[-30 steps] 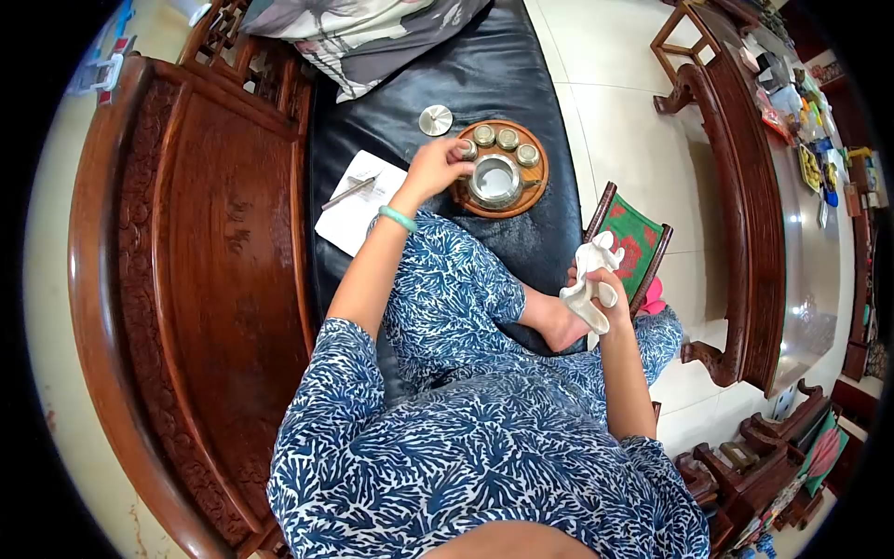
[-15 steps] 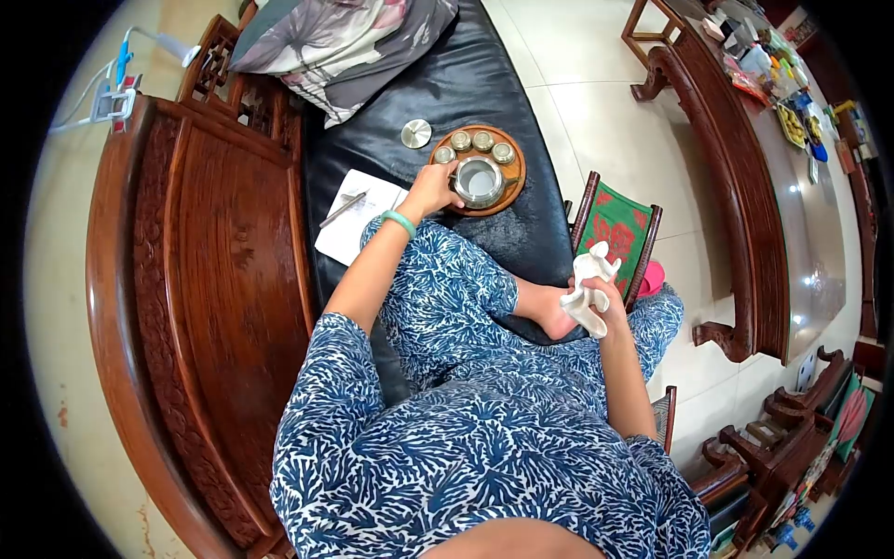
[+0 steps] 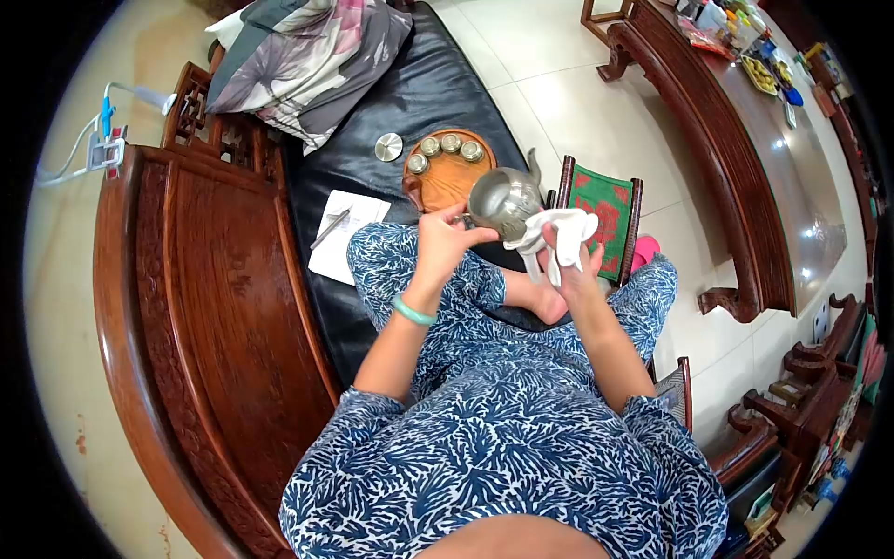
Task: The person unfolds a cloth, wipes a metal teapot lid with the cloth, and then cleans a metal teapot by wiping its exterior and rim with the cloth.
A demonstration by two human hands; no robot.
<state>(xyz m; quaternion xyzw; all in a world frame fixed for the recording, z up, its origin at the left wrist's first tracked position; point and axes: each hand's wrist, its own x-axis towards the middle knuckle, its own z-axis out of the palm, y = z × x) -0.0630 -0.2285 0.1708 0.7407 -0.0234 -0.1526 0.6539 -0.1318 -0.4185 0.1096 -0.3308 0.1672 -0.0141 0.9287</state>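
In the head view, my left hand (image 3: 445, 244), with a green bangle on the wrist, grips the handle side of a metal teapot (image 3: 507, 200). The teapot is lidless and tilted, its hollow inside showing and its spout pointing away to the right. My right hand (image 3: 575, 270) is closed on a soft white cloth (image 3: 568, 233) with finger-like flaps, which touches the lower right side of the pot. Beyond them, a round wooden tray (image 3: 452, 194) carries several small metal cups (image 3: 451, 143) along its far edge. A round metal lid (image 3: 388, 146) lies left of the tray.
A white notebook (image 3: 326, 265) with a pen (image 3: 331, 227) on it lies on the black seat (image 3: 372, 186), near my left knee. A patterned cushion (image 3: 307, 74) rests at the far end. A green folding stool (image 3: 603, 210) and a long wooden table (image 3: 717, 158) stand to the right.
My left hand has lifted the teapot off the tray and brought it nearer and to the right. My right hand has brought the white cloth up against the pot.
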